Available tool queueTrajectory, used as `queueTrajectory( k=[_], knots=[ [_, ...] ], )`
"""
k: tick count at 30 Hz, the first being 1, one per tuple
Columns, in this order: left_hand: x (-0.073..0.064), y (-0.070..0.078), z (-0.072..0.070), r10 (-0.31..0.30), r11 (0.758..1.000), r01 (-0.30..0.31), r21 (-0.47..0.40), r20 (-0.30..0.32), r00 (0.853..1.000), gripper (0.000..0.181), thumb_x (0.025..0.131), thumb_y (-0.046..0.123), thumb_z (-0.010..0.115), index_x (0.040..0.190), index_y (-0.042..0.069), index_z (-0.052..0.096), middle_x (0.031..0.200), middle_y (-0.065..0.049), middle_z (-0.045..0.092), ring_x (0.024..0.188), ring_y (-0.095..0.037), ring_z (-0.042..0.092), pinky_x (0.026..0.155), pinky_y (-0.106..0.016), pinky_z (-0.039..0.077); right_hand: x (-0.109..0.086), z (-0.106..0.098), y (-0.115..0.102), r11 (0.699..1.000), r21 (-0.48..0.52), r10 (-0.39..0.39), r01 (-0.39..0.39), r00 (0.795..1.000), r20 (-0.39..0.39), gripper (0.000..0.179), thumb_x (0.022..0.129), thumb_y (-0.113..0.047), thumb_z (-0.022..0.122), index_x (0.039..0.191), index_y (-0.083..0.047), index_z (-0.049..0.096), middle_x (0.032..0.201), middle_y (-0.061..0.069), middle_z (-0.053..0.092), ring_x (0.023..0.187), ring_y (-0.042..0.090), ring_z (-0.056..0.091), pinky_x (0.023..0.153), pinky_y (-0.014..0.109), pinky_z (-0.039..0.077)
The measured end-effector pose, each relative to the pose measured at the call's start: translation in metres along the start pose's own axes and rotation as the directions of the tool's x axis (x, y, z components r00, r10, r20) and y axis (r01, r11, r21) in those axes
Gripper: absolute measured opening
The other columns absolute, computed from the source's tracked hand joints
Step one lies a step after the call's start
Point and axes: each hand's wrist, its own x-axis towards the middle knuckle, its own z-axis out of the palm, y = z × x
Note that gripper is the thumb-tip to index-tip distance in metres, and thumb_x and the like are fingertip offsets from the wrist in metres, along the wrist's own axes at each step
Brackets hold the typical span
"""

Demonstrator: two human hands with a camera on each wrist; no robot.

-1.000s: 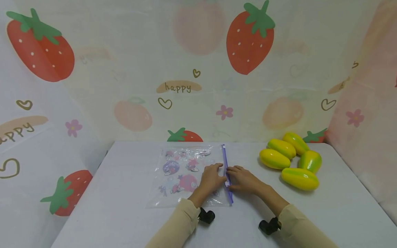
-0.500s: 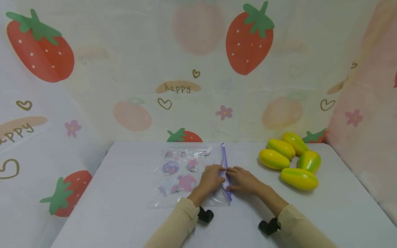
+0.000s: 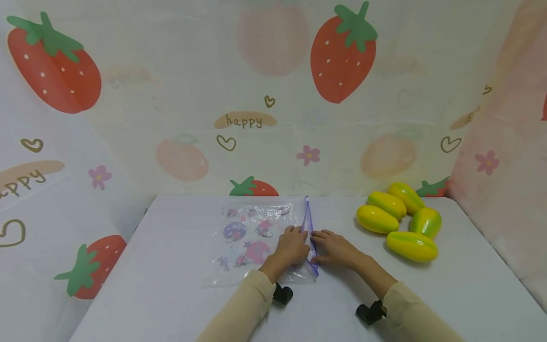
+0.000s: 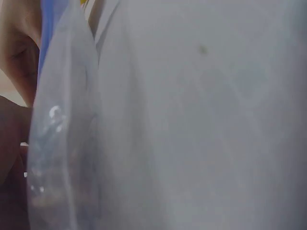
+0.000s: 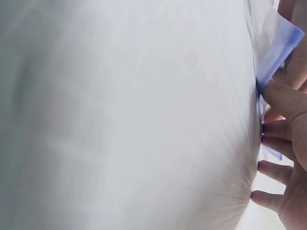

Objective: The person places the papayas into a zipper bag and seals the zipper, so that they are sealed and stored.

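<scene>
A clear zip bag (image 3: 235,231) with pink and purple cartoon prints lies flat on the white table in the head view. Its purple zip edge (image 3: 307,209) runs down the right side and is parted into two strips. My left hand (image 3: 292,248) pinches the upper strip and draws it leftward. Opposite, my right hand (image 3: 337,249) presses the lower strip to the table with extended fingers. The right wrist view has its thumb (image 5: 285,99) at the purple strip and spread fingertips on the cloth. The raised plastic (image 4: 60,143) fills the left side of the left wrist view.
Several glossy yellow-green mango-like fruits (image 3: 412,247) lie grouped at the right rear of the table (image 3: 171,266). Behind rises a strawberry-printed cloth backdrop (image 3: 273,156). Black wrist cameras (image 3: 371,312) hang below both sleeves.
My left hand has shifted slightly left, pulling the upper zip strip with it. The gap between the purple strips has opened wider. The right hand has stayed in place.
</scene>
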Motion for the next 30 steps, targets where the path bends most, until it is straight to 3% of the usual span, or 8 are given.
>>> queueTrajectory(
  k=[6, 14, 21, 30],
  knots=[
    [0.001, 0.0, 0.001, 0.015, 0.999, -0.015, 0.051, 0.002, 1.0, 0.053, 0.088, 0.025, 0.062, 0.137, 0.007, 0.053, 0.144, -0.008, 0.051, 0.135, -0.029, 0.041, 0.106, -0.046, 0.041, 0.0, 0.0, 0.0, 1.0, -0.007, 0.016, -0.016, 1.0, 0.021, 0.066, 0.086, -0.037, 0.072, 0.136, 0.001, 0.053, 0.147, 0.018, 0.048, 0.135, 0.041, 0.043, 0.107, 0.06, 0.037],
    [0.003, -0.003, 0.0, 0.024, 0.999, -0.025, 0.047, 0.022, 0.999, 0.057, 0.089, 0.026, 0.06, 0.14, 0.004, 0.049, 0.146, -0.01, 0.049, 0.137, -0.028, 0.04, 0.107, -0.046, 0.04, 0.0, -0.002, -0.003, 0.999, 0.011, 0.044, -0.045, 0.998, 0.039, 0.067, 0.086, -0.038, 0.072, 0.138, 0.0, 0.052, 0.147, 0.018, 0.047, 0.136, 0.04, 0.042, 0.107, 0.061, 0.036],
    [0.001, -0.012, 0.002, 0.055, 0.997, -0.055, 0.05, -0.011, 0.998, 0.067, 0.086, 0.033, 0.067, 0.14, -0.002, 0.047, 0.144, -0.015, 0.051, 0.136, -0.028, 0.044, 0.105, -0.046, 0.044, 0.0, -0.002, -0.003, 0.998, 0.011, 0.056, -0.057, 0.997, 0.043, 0.069, 0.086, -0.041, 0.071, 0.138, -0.002, 0.052, 0.149, 0.016, 0.046, 0.138, 0.039, 0.041, 0.109, 0.059, 0.035],
    [-0.007, -0.014, -0.003, -0.01, 0.998, 0.009, 0.059, 0.019, 1.0, 0.087, 0.08, 0.048, 0.075, 0.142, -0.003, 0.043, 0.147, -0.015, 0.047, 0.139, -0.027, 0.041, 0.106, -0.047, 0.042, -0.001, -0.001, -0.001, 0.999, 0.017, 0.049, -0.049, 0.998, 0.034, 0.068, 0.085, -0.041, 0.072, 0.137, -0.001, 0.053, 0.148, 0.016, 0.047, 0.138, 0.04, 0.041, 0.108, 0.061, 0.035]
  ],
)
